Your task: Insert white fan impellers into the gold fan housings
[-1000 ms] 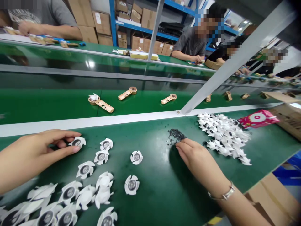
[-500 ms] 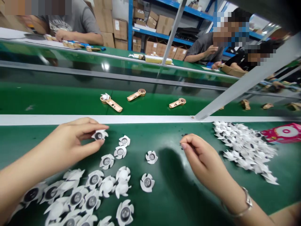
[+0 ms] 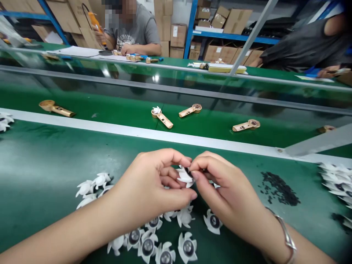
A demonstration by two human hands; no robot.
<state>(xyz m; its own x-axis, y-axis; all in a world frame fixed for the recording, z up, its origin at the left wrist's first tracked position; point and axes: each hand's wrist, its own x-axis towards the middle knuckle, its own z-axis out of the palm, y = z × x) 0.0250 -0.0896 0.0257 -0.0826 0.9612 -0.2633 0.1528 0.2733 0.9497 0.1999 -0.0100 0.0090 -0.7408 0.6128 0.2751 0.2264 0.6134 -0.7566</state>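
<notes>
Between the fingers and thumb of my left hand (image 3: 162,183) is a small white fan blade (image 3: 183,176), tilted with its dark hub facing right. My right hand (image 3: 225,183) meets it there, thumb and forefinger pinched at the hub. Whatever those fingertips grip is too small and hidden to make out. Under and around both hands lie several loose white fan blades (image 3: 187,247), many with the grey metal-lined hub up. A heap of tiny black pieces (image 3: 282,189) lies to the right of my right hand.
More white fan blades (image 3: 337,181) are piled at the right edge. Beyond a white rail (image 3: 110,128), gold fan housings (image 3: 246,125) lie on a green belt (image 3: 123,110); one carries a white blade. A slanted metal post (image 3: 319,141) stands at right. Co-workers sit across.
My hands have come together, the right one meeting the fan blade in my left. Earlier they were apart, the right pinched over the table. The view has swung, shifting the scene.
</notes>
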